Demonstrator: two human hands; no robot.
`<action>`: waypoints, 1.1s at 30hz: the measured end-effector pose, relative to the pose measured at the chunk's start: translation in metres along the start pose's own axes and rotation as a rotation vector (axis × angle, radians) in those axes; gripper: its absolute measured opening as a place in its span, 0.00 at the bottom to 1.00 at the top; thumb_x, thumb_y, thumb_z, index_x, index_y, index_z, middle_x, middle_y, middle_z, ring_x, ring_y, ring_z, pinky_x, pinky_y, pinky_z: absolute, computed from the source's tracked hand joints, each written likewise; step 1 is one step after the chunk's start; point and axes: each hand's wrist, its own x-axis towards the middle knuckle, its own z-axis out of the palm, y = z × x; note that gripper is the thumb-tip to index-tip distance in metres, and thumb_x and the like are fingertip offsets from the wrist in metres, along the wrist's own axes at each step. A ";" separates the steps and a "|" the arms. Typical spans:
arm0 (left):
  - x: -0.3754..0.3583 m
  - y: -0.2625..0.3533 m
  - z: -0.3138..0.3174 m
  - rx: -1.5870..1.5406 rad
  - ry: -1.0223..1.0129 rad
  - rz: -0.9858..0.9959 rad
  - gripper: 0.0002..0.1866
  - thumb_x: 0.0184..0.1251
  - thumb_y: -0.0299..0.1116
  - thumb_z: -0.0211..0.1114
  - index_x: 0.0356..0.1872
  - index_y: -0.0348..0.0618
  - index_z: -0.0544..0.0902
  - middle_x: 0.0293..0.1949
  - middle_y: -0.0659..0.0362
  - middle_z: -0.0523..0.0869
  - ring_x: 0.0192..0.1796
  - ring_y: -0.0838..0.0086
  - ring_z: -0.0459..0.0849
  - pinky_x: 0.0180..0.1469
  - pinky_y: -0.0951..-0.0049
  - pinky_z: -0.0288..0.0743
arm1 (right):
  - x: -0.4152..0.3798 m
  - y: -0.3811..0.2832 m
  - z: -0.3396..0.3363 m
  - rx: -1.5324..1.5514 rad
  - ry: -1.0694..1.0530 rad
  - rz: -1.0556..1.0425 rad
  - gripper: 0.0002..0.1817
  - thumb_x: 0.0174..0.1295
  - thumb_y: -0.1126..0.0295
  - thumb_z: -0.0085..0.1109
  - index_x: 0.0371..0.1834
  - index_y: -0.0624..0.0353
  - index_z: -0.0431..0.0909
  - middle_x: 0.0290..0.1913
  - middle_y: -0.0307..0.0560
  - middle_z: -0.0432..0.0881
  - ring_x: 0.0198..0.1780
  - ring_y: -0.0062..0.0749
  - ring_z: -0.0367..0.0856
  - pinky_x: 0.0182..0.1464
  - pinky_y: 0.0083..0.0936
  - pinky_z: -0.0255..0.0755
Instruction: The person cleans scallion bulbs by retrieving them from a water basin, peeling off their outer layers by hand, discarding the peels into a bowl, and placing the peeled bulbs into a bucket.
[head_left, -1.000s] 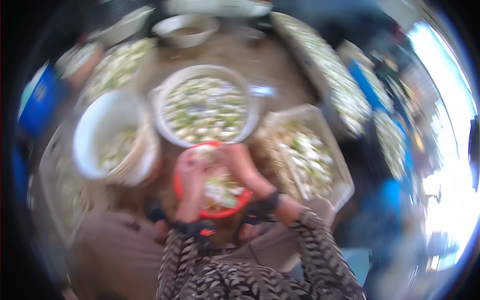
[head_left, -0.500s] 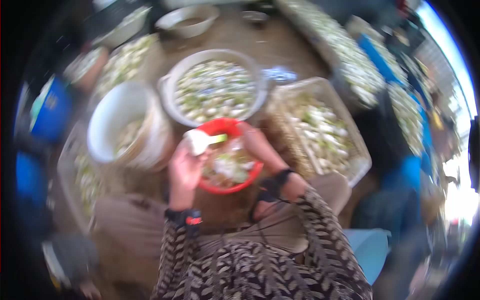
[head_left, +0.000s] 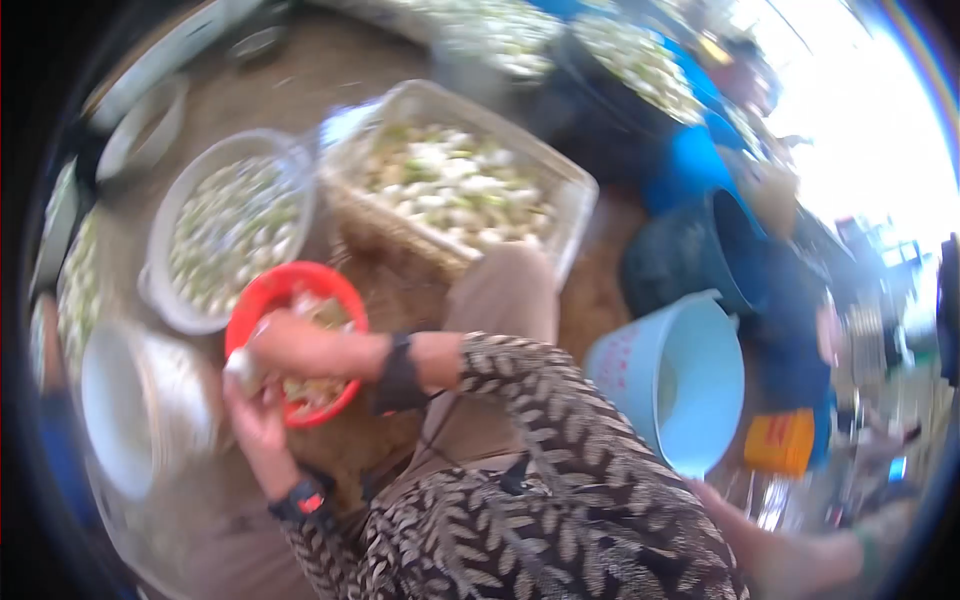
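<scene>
A red basin (head_left: 350,297) with pale peelings and scraps inside sits between my knees. At its left rim my left hand (head_left: 257,420) is closed on a white bulb (head_left: 240,364). Over the basin, my right hand (head_left: 283,340) is close against the left one; blur and its own back hide its fingers and anything in them. Just behind, a white round tub (head_left: 158,305) is full of small white and green bulbs (head_left: 225,235).
A pale crate (head_left: 575,185) of bulbs stands ahead. White buckets (head_left: 120,410) are at left. To the right are a light blue bucket (head_left: 700,390), a dark tub (head_left: 680,255), an orange container (head_left: 780,442) and another person's bare limb (head_left: 800,562).
The view has swung right, so the basin and tubs appear farther left. My right hand has come over beside my left hand and the bulb.
</scene>
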 end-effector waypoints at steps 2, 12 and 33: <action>0.004 -0.004 -0.013 0.072 0.018 0.059 0.21 0.63 0.40 0.62 0.55 0.44 0.72 0.53 0.58 0.79 0.55 0.70 0.75 0.54 0.67 0.69 | -0.008 -0.011 -0.020 -0.099 -0.062 0.026 0.05 0.40 0.71 0.59 0.19 0.60 0.81 0.24 0.53 0.81 0.28 0.44 0.82 0.31 0.38 0.75; -0.010 -0.008 0.032 0.342 -0.201 0.028 0.29 0.61 0.40 0.54 0.63 0.39 0.65 0.51 0.58 0.76 0.44 0.74 0.76 0.38 0.77 0.69 | -0.015 0.017 -0.013 0.499 0.065 0.315 0.08 0.41 0.70 0.61 0.23 0.64 0.81 0.25 0.55 0.81 0.27 0.46 0.81 0.33 0.34 0.73; 0.006 -0.012 0.072 0.723 -0.277 0.153 0.30 0.62 0.41 0.54 0.62 0.33 0.65 0.58 0.50 0.71 0.60 0.61 0.71 0.61 0.62 0.66 | -0.023 0.042 -0.017 0.929 0.157 0.470 0.06 0.43 0.75 0.61 0.25 0.64 0.80 0.19 0.42 0.79 0.19 0.23 0.77 0.18 0.25 0.69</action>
